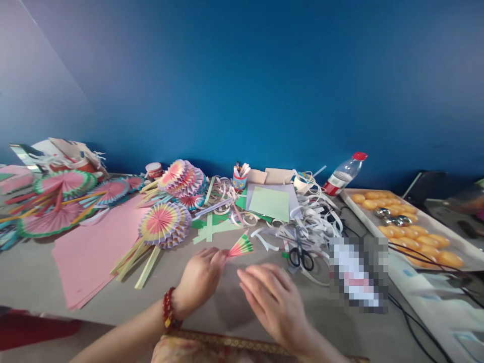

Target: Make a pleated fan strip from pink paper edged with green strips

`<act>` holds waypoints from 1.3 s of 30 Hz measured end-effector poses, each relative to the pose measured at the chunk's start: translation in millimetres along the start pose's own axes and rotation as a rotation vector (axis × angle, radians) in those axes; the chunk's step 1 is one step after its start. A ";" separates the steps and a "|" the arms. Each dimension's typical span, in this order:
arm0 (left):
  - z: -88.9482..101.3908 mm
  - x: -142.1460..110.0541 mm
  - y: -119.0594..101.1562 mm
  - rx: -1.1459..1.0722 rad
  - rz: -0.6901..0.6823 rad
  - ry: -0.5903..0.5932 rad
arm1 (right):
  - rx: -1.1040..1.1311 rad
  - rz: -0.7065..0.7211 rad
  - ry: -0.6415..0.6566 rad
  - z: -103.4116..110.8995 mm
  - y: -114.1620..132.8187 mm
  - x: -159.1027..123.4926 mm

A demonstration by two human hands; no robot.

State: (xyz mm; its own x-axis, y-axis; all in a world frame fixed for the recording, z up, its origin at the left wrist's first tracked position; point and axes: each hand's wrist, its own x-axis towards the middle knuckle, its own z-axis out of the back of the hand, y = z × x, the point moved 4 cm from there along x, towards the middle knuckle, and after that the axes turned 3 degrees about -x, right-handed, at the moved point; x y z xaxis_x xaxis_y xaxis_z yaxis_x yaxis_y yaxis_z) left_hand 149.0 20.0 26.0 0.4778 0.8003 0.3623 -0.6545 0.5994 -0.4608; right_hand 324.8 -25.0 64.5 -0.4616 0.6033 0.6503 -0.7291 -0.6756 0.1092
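Observation:
A small pleated paper fan [242, 246], pink with yellow and green at its outer edge, spreads out from the fingers of my left hand [201, 276]. The left fingers pinch its narrow end just above the table. My right hand [274, 301] is beside it on the right, fingers stretched out and holding nothing, apart from the fan. Scissors [300, 258] with black handles lie beyond my right hand. Left of my left hand are round pleated paper fans [163, 224] with pale yellow sticks, partly over pink paper sheets [96, 247].
Curled paper strips [315, 219] heap around light green sheets [269, 202]. Behind them stand a pen cup [239, 180] and a tilted bottle [346, 174]. At right are a tray [474, 252] of orange round items and black cables [416, 322]. More fans [66, 182] lie far left.

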 end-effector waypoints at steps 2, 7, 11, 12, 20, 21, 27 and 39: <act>6.7 4.9 -3.4 0.178 -0.103 0.039 | -0.136 0.013 0.024 10.7 -10.5 13.2; 12.1 13.3 -4.7 0.369 -0.218 0.147 | -0.127 0.040 0.219 -0.6 -29.8 23.5; 9.4 7.0 5.5 0.439 -0.330 0.084 | -0.155 0.069 0.194 -13.1 -34.9 6.4; 8.1 4.0 9.3 0.442 -0.341 0.052 | -0.174 0.075 0.176 -15.3 -35.6 1.1; -12.3 -20.6 18.8 0.368 -0.359 0.127 | -0.167 0.128 0.293 -38.8 -37.7 -40.6; -13.8 -22.1 18.2 0.361 -0.366 0.149 | -0.160 0.113 0.312 -40.7 -38.7 -44.0; -19.0 -23.5 26.5 0.340 -0.284 0.201 | -0.018 -0.028 0.373 -46.7 -48.6 -49.0; -8.0 -4.1 43.6 -0.083 -0.022 0.195 | 0.228 -0.262 0.443 -50.9 -61.2 -34.3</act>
State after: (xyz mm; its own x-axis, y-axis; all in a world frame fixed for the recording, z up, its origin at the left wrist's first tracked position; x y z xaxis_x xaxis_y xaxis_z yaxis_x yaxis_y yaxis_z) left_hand 123.2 43.0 -2.0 0.6007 0.7705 0.2134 -0.5963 0.6096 -0.5223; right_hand 359.6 17.3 -2.7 -0.4834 0.8505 0.2073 -0.7429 -0.5239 0.4167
